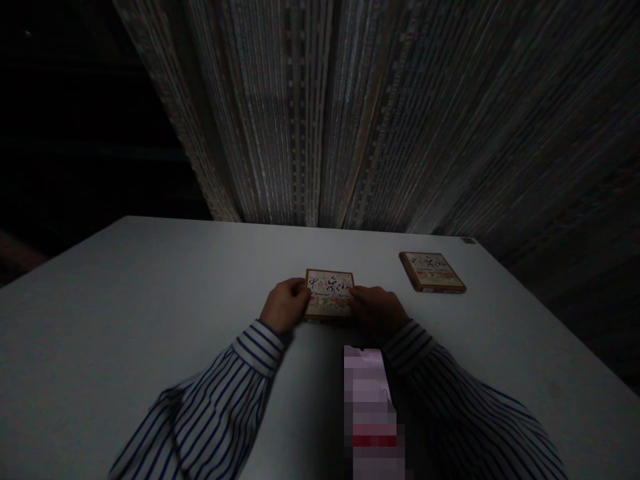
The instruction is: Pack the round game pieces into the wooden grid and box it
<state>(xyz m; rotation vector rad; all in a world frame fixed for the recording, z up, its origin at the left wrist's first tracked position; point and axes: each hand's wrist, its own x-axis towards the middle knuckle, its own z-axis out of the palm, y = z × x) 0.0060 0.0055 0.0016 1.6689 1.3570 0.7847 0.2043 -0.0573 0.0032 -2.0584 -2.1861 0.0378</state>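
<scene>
Between my two hands is a flat Chinese chess box (329,308), its lid printed with dark brush characters and the words "Chinese chess" inside a brown border. My left hand (286,305) grips its left edge, thumb near the lid's side. On the opposite edge my right hand (379,311) is closed, its fingertips at the lid's right side. The box's underside is hidden, so I cannot tell whether it touches the table. A second, matching Chinese chess box (433,272) lies flat on the table to the right, apart from my hands.
The white table (165,293) reaches back to a striped curtain (310,120). A phone with a lit, pixelated screen (371,393) is at the near side between my forearms. A small dark label (468,241) marks the far right corner. A blurred arm (20,255) shows at the left edge.
</scene>
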